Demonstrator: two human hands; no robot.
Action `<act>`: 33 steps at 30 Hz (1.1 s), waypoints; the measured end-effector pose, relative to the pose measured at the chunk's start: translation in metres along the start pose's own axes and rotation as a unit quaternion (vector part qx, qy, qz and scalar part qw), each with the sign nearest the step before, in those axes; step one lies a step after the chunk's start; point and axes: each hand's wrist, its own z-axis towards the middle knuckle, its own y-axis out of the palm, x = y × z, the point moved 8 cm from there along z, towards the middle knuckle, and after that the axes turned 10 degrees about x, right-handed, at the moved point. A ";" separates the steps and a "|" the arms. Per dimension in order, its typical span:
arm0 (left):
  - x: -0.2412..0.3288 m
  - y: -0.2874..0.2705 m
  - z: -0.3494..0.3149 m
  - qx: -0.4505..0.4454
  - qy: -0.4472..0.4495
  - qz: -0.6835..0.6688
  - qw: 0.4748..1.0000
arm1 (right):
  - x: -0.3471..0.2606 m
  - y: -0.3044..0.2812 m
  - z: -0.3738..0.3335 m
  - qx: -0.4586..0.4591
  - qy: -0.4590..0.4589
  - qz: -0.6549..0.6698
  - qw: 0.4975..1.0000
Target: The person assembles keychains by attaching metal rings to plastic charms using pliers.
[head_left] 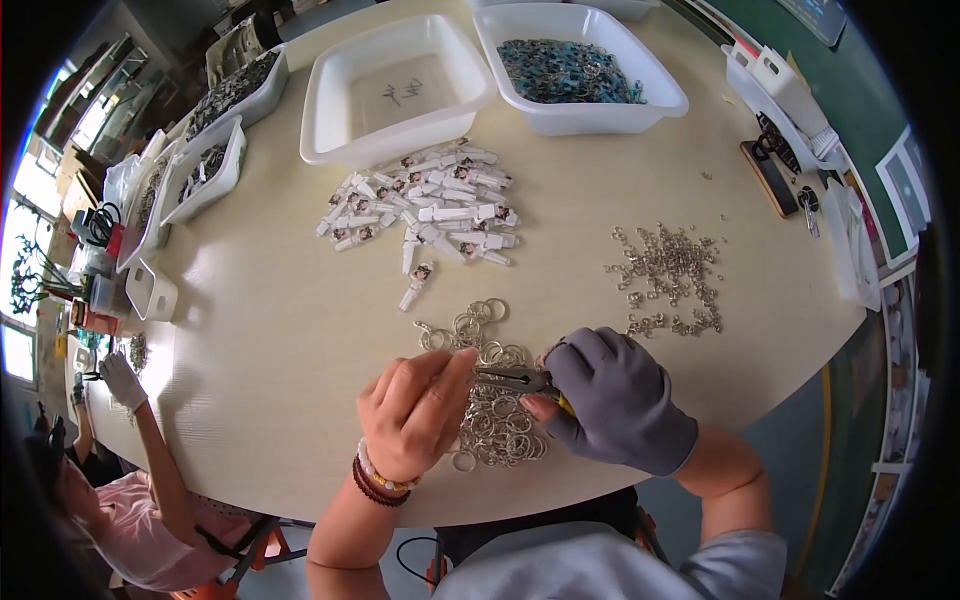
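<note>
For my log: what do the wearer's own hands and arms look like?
The left hand is ungloved, with a pale beaded bracelet and dark brown strands. The right hand wears a grey glove, thumb tip bare; that arm has a pale grey sleeve.

what seem to be windows (18, 350) glow beyond a pale table (260, 300).

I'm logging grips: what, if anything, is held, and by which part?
The right hand holds pliers by the handles; whether the left hand pinches anything is unclear.
</note>
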 end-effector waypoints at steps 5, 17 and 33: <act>0.005 0.001 -0.001 -0.018 0.024 0.025 0.999 | 0.000 0.002 0.000 -0.010 0.002 -0.019 1.000; 0.007 0.004 -0.003 -0.030 0.002 0.028 0.999 | -0.001 0.001 -0.001 0.020 -0.026 -0.071 0.997; 0.013 0.004 -0.002 -0.040 0.051 0.056 0.996 | 0.013 0.019 -0.003 -0.092 0.011 0.111 0.990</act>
